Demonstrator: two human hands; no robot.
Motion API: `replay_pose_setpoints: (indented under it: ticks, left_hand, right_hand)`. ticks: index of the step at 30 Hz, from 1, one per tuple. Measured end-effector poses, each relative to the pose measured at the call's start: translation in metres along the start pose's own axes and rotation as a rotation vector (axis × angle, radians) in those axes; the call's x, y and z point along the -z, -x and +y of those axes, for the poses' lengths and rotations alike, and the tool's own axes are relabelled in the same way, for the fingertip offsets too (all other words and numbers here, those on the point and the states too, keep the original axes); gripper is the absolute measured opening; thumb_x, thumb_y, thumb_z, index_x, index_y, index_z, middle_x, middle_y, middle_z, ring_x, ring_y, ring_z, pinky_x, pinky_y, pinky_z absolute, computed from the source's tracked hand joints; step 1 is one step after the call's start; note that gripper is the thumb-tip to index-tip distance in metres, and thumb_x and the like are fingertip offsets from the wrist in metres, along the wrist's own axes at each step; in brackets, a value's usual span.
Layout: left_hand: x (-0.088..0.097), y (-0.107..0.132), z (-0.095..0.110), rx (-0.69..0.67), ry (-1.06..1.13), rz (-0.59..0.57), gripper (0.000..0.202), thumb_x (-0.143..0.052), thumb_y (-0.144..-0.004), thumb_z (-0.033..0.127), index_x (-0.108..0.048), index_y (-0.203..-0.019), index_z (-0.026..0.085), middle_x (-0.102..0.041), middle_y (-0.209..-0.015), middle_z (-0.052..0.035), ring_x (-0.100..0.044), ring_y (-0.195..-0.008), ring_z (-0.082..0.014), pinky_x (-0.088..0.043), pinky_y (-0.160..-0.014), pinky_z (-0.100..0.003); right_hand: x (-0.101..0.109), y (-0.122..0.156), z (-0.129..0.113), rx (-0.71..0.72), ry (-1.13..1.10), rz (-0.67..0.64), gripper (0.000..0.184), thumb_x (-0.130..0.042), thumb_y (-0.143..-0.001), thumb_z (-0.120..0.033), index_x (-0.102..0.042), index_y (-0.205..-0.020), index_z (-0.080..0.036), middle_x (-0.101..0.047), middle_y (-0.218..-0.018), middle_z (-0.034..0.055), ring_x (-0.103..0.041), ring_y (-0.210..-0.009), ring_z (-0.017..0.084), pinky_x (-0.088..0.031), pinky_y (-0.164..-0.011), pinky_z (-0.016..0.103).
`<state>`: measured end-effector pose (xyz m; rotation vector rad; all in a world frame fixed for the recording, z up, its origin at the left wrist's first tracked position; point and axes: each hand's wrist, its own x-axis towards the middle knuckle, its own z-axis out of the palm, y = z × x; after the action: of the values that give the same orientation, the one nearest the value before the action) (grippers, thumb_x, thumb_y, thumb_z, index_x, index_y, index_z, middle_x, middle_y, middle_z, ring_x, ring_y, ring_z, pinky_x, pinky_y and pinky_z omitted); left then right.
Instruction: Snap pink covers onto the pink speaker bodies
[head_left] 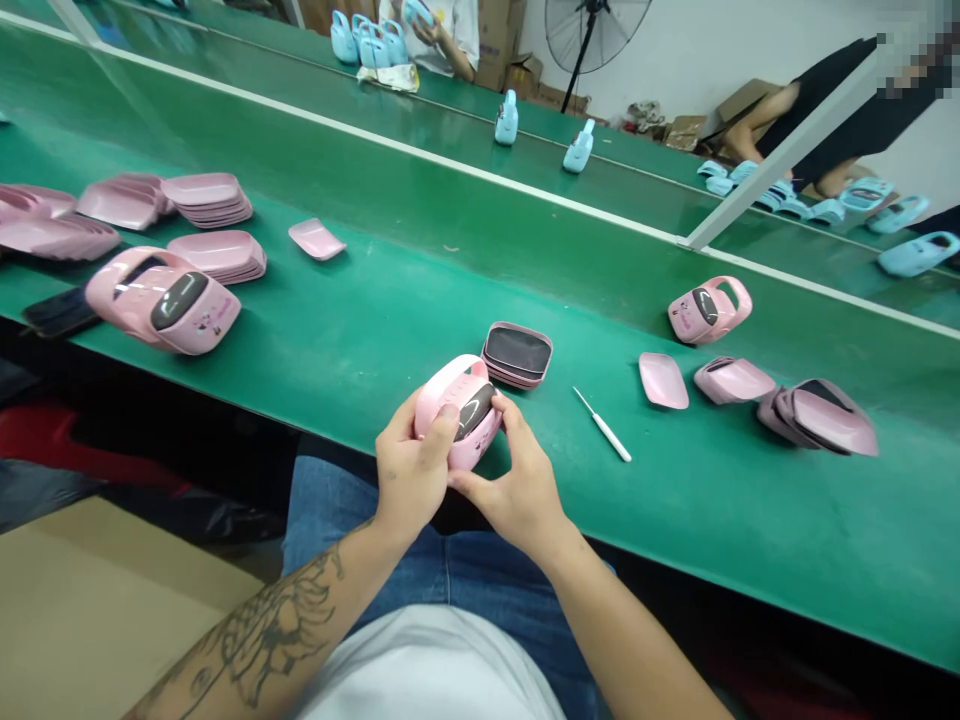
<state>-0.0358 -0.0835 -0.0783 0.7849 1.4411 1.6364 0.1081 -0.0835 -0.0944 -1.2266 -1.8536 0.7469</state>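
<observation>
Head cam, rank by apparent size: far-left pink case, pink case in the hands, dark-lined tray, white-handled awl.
1. Far-left pink case
2. Held pink case and dark-lined tray: too alike to rank, and nearness to the camera muddles it
3. White-handled awl

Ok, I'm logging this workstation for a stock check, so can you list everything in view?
pink bag-shaped plastic cases: three, pink, one in the hands, two on the near belt
pink plastic shells: many, pink, stacked or loose along the near belt
dark-lined shell stack: one, pink and dark grey, just beyond the hands
white-handled pick: one, white, right of the hands
smartphone: one, black, near belt's left edge
green belts: two, green, side by side
pale blue bag-shaped cases: many, pale blue, far belt
pedestal fan: one, black, beyond the far belt
co-worker's hand: one visible, holding a blue case, far belt
left hand: one, gripping the held case
right hand: one, gripping the held case
</observation>
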Motion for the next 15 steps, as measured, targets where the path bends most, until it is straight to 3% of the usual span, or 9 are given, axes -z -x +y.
replay_pose_setpoints:
  ticks: [3, 5, 7, 10, 15]
  left_hand:
    - [0.004, 0.000, -0.003, 0.085, 0.052, -0.025, 0.050, -0.085, -0.084, 0.053, -0.082, -0.116, 0.014, -0.082, -0.108, -0.0106, -0.076, -0.098, -0.0267, -0.060, -0.085, -0.032]
    - [0.009, 0.001, -0.004, 0.167, 0.105, -0.049, 0.056, -0.086, -0.083, 0.055, -0.080, -0.120, 0.014, -0.082, -0.111, -0.0120, -0.077, -0.102, -0.0281, -0.061, -0.089, -0.034]
    - [0.014, 0.001, -0.002, 0.256, 0.155, -0.066, 0.063, -0.088, -0.082, 0.057, -0.077, -0.126, 0.014, -0.082, -0.114, -0.0131, -0.077, -0.106, -0.0296, -0.062, -0.091, -0.037]
    - [0.019, -0.004, 0.005, 0.393, 0.194, -0.078, 0.068, -0.088, -0.081, 0.057, -0.074, -0.132, 0.014, -0.082, -0.117, -0.0149, -0.078, -0.108, -0.0323, -0.066, -0.089, -0.040]
    - [0.033, -0.019, 0.021, 0.623, 0.197, -0.084, 0.055, -0.081, -0.085, 0.055, -0.078, -0.126, 0.018, -0.082, -0.123, -0.0159, -0.080, -0.110, -0.0358, -0.070, -0.073, -0.037]
  right_hand:
    - [0.037, 0.011, 0.027, -0.014, 0.215, 0.109, 0.074, -0.066, -0.101, -0.050, -0.039, -0.164, -0.021, -0.062, -0.154, 0.0189, -0.066, -0.135, 0.033, -0.054, -0.115, 0.053]
    - [0.067, 0.017, 0.046, -0.141, 0.566, 0.250, 0.062, -0.058, -0.104, -0.047, -0.050, -0.157, -0.016, -0.066, -0.141, 0.0233, -0.066, -0.127, 0.037, -0.053, -0.110, 0.056]
    - [0.090, 0.020, 0.062, -0.260, 0.792, 0.128, 0.054, -0.054, -0.105, -0.043, -0.059, -0.152, -0.015, -0.069, -0.126, 0.0215, -0.068, -0.113, 0.035, -0.056, -0.097, 0.050]
    - [0.109, 0.013, 0.078, -0.312, 0.859, -0.039, 0.046, -0.048, -0.107, -0.033, -0.064, -0.148, -0.023, -0.073, -0.109, 0.0117, -0.069, -0.091, 0.025, -0.052, -0.076, 0.034]
    - [0.139, -0.027, 0.091, -0.361, 0.953, 0.135, 0.046, -0.048, -0.105, -0.030, -0.065, -0.147, -0.022, -0.077, -0.110, 0.0104, -0.069, -0.088, 0.022, -0.044, -0.068, 0.030]
